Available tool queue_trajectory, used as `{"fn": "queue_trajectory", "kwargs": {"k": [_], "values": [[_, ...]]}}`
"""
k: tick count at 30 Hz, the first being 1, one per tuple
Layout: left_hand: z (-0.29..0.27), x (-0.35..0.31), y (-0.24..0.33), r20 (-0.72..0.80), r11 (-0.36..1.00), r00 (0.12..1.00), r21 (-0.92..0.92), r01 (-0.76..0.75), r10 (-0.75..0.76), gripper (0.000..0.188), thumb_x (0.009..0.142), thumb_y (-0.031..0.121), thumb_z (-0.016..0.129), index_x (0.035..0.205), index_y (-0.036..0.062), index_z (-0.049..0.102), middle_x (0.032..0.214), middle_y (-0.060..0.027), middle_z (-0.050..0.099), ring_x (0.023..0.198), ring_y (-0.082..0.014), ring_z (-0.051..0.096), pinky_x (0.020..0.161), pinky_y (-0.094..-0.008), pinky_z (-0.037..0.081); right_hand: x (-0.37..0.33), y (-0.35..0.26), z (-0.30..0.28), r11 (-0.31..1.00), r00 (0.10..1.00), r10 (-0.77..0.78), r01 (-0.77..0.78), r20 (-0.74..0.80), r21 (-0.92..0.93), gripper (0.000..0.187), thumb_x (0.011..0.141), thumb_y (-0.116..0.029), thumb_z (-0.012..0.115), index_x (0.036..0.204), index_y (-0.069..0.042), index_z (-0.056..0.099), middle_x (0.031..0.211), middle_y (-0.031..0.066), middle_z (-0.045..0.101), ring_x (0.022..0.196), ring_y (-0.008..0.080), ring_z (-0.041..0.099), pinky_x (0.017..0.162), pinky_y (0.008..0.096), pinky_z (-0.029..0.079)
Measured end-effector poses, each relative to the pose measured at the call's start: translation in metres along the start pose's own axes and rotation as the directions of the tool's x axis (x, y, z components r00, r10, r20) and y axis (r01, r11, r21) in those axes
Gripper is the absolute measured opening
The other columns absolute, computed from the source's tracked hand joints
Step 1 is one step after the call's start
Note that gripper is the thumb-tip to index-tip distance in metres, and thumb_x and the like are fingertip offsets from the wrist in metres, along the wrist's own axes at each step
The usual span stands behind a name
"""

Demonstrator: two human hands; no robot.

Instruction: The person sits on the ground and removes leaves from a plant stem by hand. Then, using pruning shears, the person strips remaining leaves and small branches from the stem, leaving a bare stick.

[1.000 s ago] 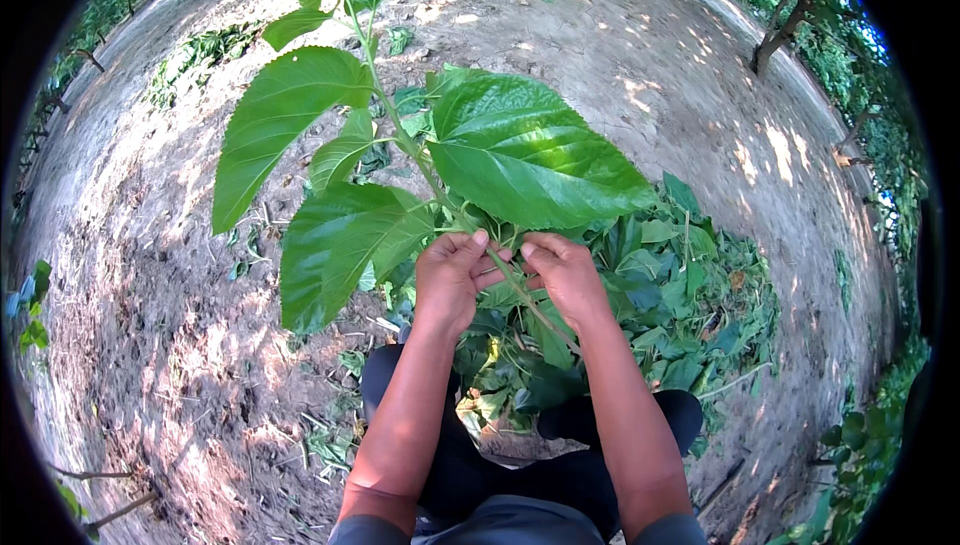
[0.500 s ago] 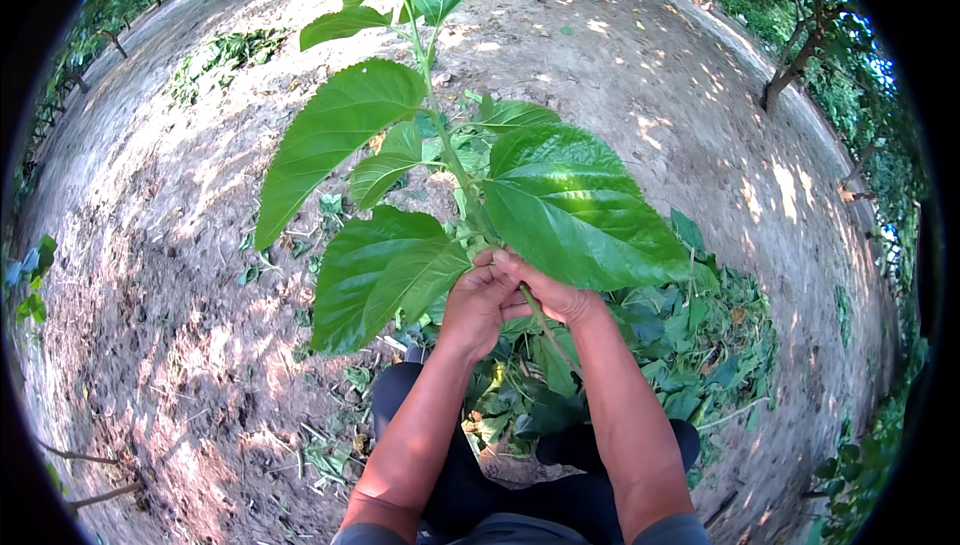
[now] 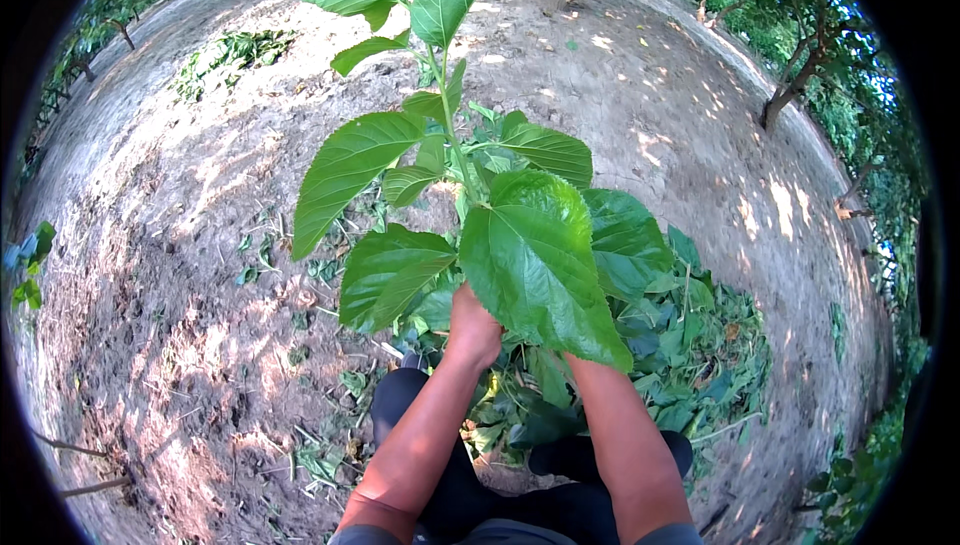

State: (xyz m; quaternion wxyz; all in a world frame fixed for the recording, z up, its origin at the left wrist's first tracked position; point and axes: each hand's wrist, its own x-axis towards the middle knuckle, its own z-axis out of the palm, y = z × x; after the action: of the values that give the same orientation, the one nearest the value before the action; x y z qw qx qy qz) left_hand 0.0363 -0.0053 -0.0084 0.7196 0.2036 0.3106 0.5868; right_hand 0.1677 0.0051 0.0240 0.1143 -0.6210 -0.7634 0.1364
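Observation:
A leafy green branch (image 3: 452, 135) stands upright in front of me, with broad, tooth-edged leaves along its stem. At its lower end my left hand (image 3: 474, 330) is closed around the stem; leaves cover most of the fingers. One big glossy leaf (image 3: 535, 265) hangs over my right hand, so its fingers cannot be seen. Only my right forearm (image 3: 620, 425) shows, reaching up under that leaf beside the stem. The branch's cut end is hidden too.
A heap of cut leaves and stalks (image 3: 700, 355) lies on the ground to the right of my dark-trousered legs (image 3: 405, 395). Another leaf pile (image 3: 235, 57) is farther off at the left. Tree trunks (image 3: 795, 85) stand around the bare soil (image 3: 200, 245).
The branch has turned, and its lower leaves have swung. A large leaf now covers my right hand, which was pinching the stem in plain sight before.

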Motion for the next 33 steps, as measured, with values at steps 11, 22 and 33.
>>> {"fn": "queue_trajectory", "kwargs": {"k": [11,22,33], "values": [[-0.003,0.0,0.005,0.061,0.976,0.993,0.202,0.084,-0.098,0.035,0.089,0.003,0.058,0.12,-0.0033,0.045,0.095,-0.0118,0.065,0.082,-0.0207,0.068,0.066,-0.0331,0.06,0.007,-0.001,-0.014,0.915,0.985,0.025,-0.091,0.169,0.394,0.044,0.093,-0.037,0.052,0.124,-0.006,0.054,0.121,0.0129,0.059,0.109,0.0284,0.055,0.096,0.0407,0.042],[0.009,-0.01,0.007,0.111,0.969,0.991,0.244,0.04,-0.069,0.021,0.086,-0.003,0.055,0.105,0.0016,0.06,0.091,-0.0039,0.065,0.08,-0.0134,0.065,0.066,-0.0288,0.058,0.008,0.05,0.005,0.287,0.975,0.218,-0.101,0.038,0.953,0.04,0.088,-0.031,0.065,0.118,-0.005,0.059,0.109,0.0095,0.064,0.096,0.0229,0.061,0.083,0.0361,0.049],[0.01,-0.014,0.022,0.248,0.948,0.95,0.296,0.113,-0.19,0.021,0.088,-0.001,0.054,0.108,0.0042,0.06,0.095,-0.0027,0.064,0.087,-0.0113,0.062,0.074,-0.0299,0.057,-0.001,0.035,-0.027,0.341,0.971,0.224,-0.154,0.079,0.927,0.036,0.09,-0.026,0.062,0.119,-0.005,0.058,0.109,0.0103,0.064,0.096,0.0235,0.061,0.083,0.0367,0.05]]}}
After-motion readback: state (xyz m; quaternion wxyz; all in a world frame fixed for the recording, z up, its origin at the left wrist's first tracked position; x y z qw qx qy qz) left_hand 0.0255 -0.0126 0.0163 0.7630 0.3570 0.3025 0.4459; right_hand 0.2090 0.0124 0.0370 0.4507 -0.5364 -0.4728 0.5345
